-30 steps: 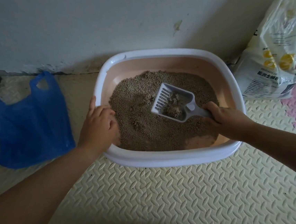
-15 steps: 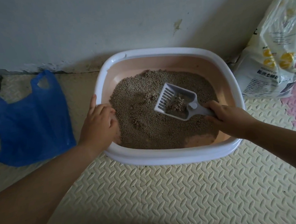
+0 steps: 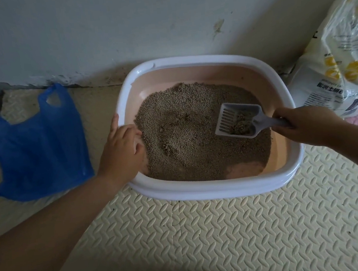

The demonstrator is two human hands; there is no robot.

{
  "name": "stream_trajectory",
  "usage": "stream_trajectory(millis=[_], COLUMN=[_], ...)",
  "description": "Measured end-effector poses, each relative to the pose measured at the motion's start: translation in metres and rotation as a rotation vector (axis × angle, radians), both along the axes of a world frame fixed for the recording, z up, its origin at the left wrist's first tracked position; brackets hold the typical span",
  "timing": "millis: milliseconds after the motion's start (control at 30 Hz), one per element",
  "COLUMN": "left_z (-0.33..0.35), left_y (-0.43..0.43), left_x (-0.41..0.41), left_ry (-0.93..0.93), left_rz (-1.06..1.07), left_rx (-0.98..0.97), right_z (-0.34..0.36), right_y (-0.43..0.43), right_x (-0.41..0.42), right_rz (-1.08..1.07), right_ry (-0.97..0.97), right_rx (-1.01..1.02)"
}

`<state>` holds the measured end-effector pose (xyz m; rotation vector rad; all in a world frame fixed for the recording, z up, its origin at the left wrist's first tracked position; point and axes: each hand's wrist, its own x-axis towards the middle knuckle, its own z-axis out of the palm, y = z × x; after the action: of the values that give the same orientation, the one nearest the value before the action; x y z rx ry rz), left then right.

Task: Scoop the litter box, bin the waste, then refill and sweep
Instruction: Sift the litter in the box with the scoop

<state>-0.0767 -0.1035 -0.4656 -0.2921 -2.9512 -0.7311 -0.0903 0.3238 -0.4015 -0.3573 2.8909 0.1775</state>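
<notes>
A blue plastic bag (image 3: 37, 146) lies at the floor's far-left edge, its left side lost in shadow. The left hand (image 3: 121, 149) grips the left rim of the litter box (image 3: 211, 190), fingers (image 3: 133, 132) curled over it, their tips hard to make out. The box stands on the cream foam mat (image 3: 226, 229) at its far edge. Over the right of the litter (image 3: 182, 139), the scoop (image 3: 238, 121) carries a small clump (image 3: 239, 124). The right hand (image 3: 304, 125) wraps its fingers round the handle, hiding its end. The frame cuts off a litter sack (image 3: 337, 59) in the far-right corner.
</notes>
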Motion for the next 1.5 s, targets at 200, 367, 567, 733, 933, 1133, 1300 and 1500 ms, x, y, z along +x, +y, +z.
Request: stream_trajectory(millis=[200,367,567,733,933,1133,1300,1500], left_z=[-0.003,-0.001,-0.001,-0.002,-0.002,-0.001,-0.001,0.000], left_y=[-0.001,0.000,0.000,0.000,0.000,0.001,0.000,-0.001], left_x=[-0.001,-0.001,0.000,-0.001,0.000,0.000,0.000,0.000], left_ry=[-0.007,0.000,0.005,0.008,0.013,0.004,0.012,0.023], left_rz=[-0.004,-0.005,-0.001,-0.024,-0.016,-0.008,-0.020,-0.025], left_rx=[0.010,0.035,0.036,0.015,0.004,0.004,-0.006,-0.023], right_z=[-0.009,-0.024,-0.031,-0.042,-0.059,-0.062,-0.068,-0.057], right_y=[-0.018,-0.032,-0.053,-0.061,-0.082,-0.093,-0.085,-0.078], right_x=[-0.012,-0.030,-0.047,-0.054,-0.050,-0.047,-0.039,-0.025], right_rz=[0.068,0.078,0.086,0.076,0.010,-0.011,-0.032,-0.049], right_ry=[-0.038,-0.093,-0.148,-0.190,-0.185,-0.166,-0.204,-0.149], right_rx=[0.065,0.073,0.011,0.009,-0.051,-0.057,-0.184,-0.317])
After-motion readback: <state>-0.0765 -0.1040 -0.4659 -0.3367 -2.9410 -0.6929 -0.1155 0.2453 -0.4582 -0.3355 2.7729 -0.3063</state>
